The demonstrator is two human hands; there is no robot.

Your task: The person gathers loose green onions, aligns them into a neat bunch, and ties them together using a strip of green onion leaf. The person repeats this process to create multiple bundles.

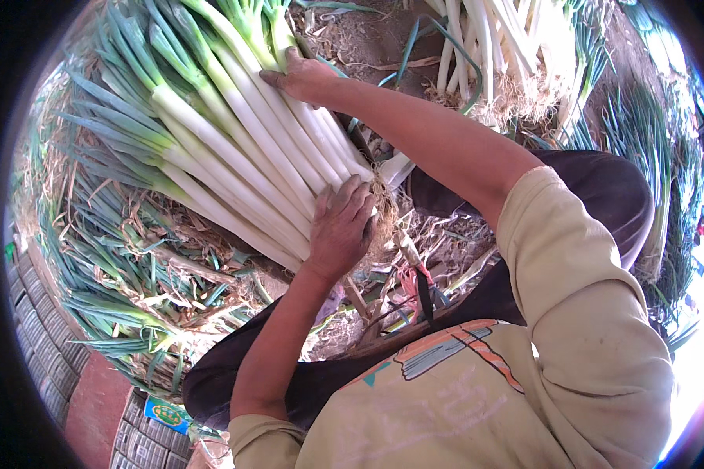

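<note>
A broad row of leeks or large green onions (pixel 252 140) lies side by side before me, white stalks towards me, green leaves at the upper left. My left hand (pixel 343 228) lies palm down across the white lower ends, fingers slightly spread, beside the fringe of roots (pixel 384 225). Farther up, my right hand (pixel 305 76) is at the row's right edge, two digits on the stalks where white turns green; its other fingers are tucked out of sight at that edge. A dark strip (pixel 358 138) shows under the row's right side.
Another leek pile (pixel 504 53), roots towards me, lies at the upper right. Leafy bundles (pixel 639 135) stand along the right. Leaves and dry trimmings (pixel 170 269) cover the ground at left. Pink ties (pixel 412 281) lie between my knees. A blue printed packet (pixel 167 415) is at lower left.
</note>
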